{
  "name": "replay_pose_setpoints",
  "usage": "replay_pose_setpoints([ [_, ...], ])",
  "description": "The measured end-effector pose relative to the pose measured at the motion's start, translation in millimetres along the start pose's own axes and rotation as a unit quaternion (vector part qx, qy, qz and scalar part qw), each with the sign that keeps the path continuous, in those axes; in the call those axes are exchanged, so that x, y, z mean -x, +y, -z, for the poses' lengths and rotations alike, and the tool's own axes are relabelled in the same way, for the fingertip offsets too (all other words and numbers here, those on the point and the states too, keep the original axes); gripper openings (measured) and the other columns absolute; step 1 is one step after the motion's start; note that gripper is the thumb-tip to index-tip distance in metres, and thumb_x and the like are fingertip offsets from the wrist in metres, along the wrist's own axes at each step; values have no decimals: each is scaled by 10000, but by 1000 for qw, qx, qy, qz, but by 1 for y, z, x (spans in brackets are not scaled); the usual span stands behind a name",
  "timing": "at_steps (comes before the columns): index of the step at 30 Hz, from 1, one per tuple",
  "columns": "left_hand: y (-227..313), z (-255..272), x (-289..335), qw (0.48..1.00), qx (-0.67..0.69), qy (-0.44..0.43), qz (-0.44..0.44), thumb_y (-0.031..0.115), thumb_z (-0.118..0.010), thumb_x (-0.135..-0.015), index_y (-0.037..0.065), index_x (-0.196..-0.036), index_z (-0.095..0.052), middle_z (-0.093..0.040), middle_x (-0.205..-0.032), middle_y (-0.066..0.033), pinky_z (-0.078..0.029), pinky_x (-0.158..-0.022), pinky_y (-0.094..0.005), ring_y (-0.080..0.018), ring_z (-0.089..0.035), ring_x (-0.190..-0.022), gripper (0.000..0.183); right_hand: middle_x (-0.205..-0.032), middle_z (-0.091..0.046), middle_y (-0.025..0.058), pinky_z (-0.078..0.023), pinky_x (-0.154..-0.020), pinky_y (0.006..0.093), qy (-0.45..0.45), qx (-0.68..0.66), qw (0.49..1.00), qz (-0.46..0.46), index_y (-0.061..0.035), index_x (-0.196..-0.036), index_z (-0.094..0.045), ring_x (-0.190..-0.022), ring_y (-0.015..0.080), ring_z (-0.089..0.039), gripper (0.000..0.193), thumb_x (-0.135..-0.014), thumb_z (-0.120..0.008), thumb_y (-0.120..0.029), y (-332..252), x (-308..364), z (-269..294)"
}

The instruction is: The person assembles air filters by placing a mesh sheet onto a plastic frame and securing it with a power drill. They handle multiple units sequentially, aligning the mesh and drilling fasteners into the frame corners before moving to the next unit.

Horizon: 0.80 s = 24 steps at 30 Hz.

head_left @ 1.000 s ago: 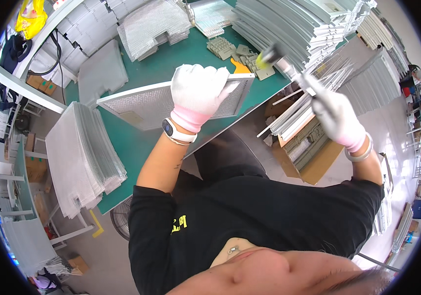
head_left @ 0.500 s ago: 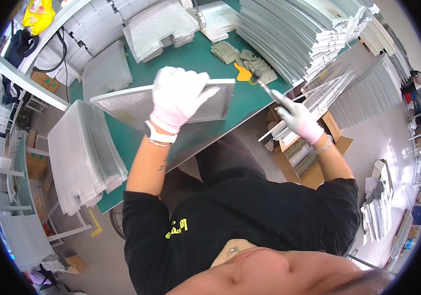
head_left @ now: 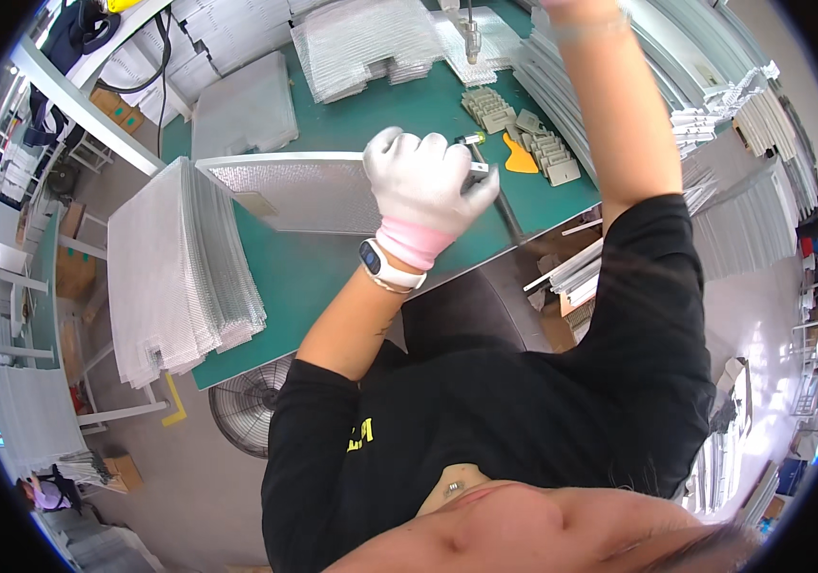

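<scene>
One framed mesh panel (head_left: 309, 191) stands on edge on the green tabletop (head_left: 318, 272), its long axis running left to right across the person's front and its silvery mesh face turned toward the person. The gloved left hand (head_left: 423, 186) grips it near its right end, fingers curled over the white upper bar, thumb pointing out to the right. A tan label (head_left: 254, 202) sits low on the mesh at the left.

Just right of the thumb lies a hammer (head_left: 503, 205), its head with a yellow-green face away from the person, its dark handle slanting toward the table's front edge. Beside it are an orange-yellow flat piece (head_left: 521, 155) and stacked beige brackets (head_left: 554, 158).

The bare right forearm (head_left: 624, 105) reaches up past the upper edge; a bit of pink cuff (head_left: 571, 8) shows, but the right hand is out of sight, so its grip cannot be told. Notched mesh sheets (head_left: 166, 267) lie stacked to the panel's left, with another stack (head_left: 366, 48) beyond.
</scene>
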<state>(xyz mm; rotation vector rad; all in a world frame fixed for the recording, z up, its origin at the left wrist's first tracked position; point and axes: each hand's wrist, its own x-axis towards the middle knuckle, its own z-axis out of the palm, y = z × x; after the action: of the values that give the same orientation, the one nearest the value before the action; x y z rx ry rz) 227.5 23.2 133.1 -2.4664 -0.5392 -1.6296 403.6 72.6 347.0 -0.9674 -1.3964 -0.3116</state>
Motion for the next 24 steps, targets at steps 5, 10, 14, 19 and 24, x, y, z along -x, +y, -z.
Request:
replay_pose_setpoints([
  [5, -10, -12, -2, 1000, 18, -15, 14, 312, -775, -681, 158, -651, -614, -487, -635, -13, -394, -724, -409, -239, -518, -646, 224, -846, -660, 27, -503, -623, 257, -141, -312, 934, -98, -64, -1098, -611, -668, 96, -604, 234, -936, -665, -224, 1, -18, -2],
  [10, -18, -19, -3, 999, 39, -5, 12, 316, -766, -692, 162, -683, -635, -560, -681, -2, -384, -725, -402, -223, -548, -678, 201, -827, -646, 2, -488, -575, 208, -76, -421, 887, -171, -107, -1053, -595, -651, 84, -599, 144, -969, -656, -207, -14, 8, 9],
  [14, -16, -27, -2, 997, 63, 22, 25, 302, -727, -706, 191, -671, -639, -589, -712, -2, -386, -740, -433, -233, -573, -704, 146, -824, -619, -2, -482, -553, 202, -58, -415, 881, -217, -124, -1045, -577, -661, 81, -591, 135, -969, -661, -199, -20, 37, 7],
  [19, -18, -17, 1, 998, 50, -25, 33, 304, -761, -711, 208, -898, -732, -687, -874, 47, -377, -787, -407, -194, -609, -805, 212, -826, -622, -17, -484, -533, 210, -90, -474, 839, -252, -129, -1015, -570, -661, 76, -596, 145, -964, -672, -217, -16, 42, 8],
  [24, -18, -24, -1, 997, 72, 27, 19, 293, -755, -684, 225, -809, -720, -603, -724, 25, -389, -728, -404, -209, -589, -726, 146, -822, -622, -16, -483, -532, 211, -43, -446, 860, -244, -118, -1000, -579, -662, 75, -600, 149, -964, -675, -227, -20, 41, 10],
])
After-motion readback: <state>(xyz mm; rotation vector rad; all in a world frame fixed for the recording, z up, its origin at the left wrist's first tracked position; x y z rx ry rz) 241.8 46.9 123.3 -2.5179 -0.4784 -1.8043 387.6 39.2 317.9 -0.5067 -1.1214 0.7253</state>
